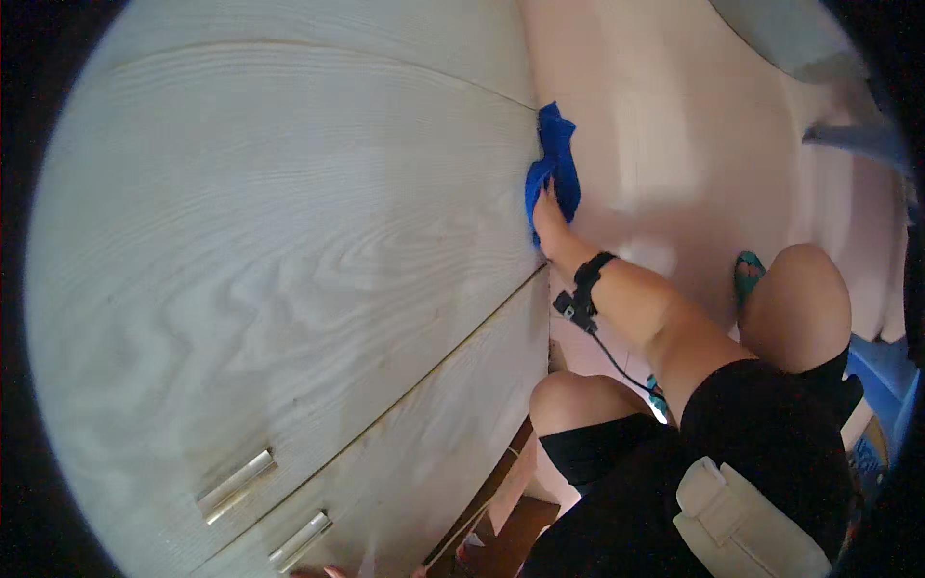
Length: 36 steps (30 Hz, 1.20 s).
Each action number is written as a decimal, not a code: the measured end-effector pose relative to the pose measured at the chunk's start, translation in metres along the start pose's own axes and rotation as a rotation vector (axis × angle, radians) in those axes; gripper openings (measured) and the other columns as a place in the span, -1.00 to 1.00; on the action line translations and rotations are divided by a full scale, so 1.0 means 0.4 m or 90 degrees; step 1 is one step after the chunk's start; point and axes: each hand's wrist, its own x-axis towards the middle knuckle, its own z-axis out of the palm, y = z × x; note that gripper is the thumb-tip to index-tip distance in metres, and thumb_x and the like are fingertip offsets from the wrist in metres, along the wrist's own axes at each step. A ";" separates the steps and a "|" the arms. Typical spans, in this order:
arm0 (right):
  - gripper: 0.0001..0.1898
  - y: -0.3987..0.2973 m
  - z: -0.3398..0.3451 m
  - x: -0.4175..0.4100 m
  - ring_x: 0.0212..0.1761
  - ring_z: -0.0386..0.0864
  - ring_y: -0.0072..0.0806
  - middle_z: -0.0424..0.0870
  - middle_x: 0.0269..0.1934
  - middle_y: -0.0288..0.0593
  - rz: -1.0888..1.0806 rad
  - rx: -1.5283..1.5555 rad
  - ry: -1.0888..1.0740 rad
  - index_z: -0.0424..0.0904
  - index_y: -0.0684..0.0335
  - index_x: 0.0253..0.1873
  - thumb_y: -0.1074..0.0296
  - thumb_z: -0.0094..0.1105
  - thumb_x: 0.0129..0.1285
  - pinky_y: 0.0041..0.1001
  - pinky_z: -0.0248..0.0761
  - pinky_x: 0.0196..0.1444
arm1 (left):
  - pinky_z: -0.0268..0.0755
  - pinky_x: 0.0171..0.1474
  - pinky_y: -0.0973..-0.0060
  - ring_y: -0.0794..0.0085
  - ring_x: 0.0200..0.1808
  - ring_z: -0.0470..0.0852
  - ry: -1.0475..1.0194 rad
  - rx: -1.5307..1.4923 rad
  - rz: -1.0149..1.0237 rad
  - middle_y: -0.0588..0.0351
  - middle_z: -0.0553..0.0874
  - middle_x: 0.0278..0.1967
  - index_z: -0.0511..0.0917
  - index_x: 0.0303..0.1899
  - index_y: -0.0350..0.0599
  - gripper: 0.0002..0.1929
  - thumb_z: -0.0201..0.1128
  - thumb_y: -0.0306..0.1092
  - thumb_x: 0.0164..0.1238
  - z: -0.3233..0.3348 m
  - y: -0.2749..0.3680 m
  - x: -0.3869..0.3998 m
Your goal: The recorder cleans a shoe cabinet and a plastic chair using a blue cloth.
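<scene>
My right hand [551,220] presses a blue cloth [560,162] against the foot of a pale wood-grain door panel [347,217], where it meets the glossy pinkish floor [650,130]. The fingers are partly hidden in the cloth. A black strap with a small device and a cable [576,312] is around that forearm. At the bottom edge only some fingertips of my left hand [332,571] show, below a metal handle [300,540] on the neighbouring panel [448,404]; what they touch is cut off by the frame.
Another metal handle [237,485] is on the large panel. My bent knees and green sandals [749,274] are at the right. Blue plastic objects [885,376] stand near the right rim, a grey rounded object [802,36] at the top right. A brown compartment [524,531] with a cord lies below.
</scene>
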 end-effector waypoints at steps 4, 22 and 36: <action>-0.38 -0.223 -0.038 0.164 0.54 -0.06 -0.13 0.01 0.51 0.02 0.014 0.056 0.025 -0.06 0.25 0.51 0.03 -0.31 0.51 -0.28 -0.18 0.52 | -0.67 0.23 -0.51 -0.45 0.43 -0.47 0.001 0.019 -0.002 -0.50 -0.33 0.43 -0.14 0.51 0.04 0.18 0.18 0.53 -0.03 -0.010 0.003 0.000; -0.32 -0.732 -0.043 -0.562 0.37 -0.05 0.49 0.07 0.41 0.19 -0.849 -0.127 -0.296 0.28 0.18 0.37 0.24 0.22 0.11 0.28 -0.18 0.35 | -0.64 0.35 -0.33 -0.25 0.51 -0.27 0.035 -0.115 -0.013 -0.22 0.03 0.48 0.15 0.45 0.22 -0.07 0.39 0.14 0.02 -0.014 0.031 -0.019; -0.45 -0.684 -0.097 -0.506 -0.08 0.55 -0.06 0.53 0.03 -0.06 -1.058 -0.225 -0.445 0.50 0.15 0.17 0.18 0.30 0.03 -0.19 0.44 -0.04 | -0.47 0.44 -0.18 -0.06 0.52 -0.09 0.054 -0.206 0.010 -0.07 0.08 0.49 0.24 0.41 0.21 -0.06 0.49 -0.06 -0.11 -0.034 0.026 -0.008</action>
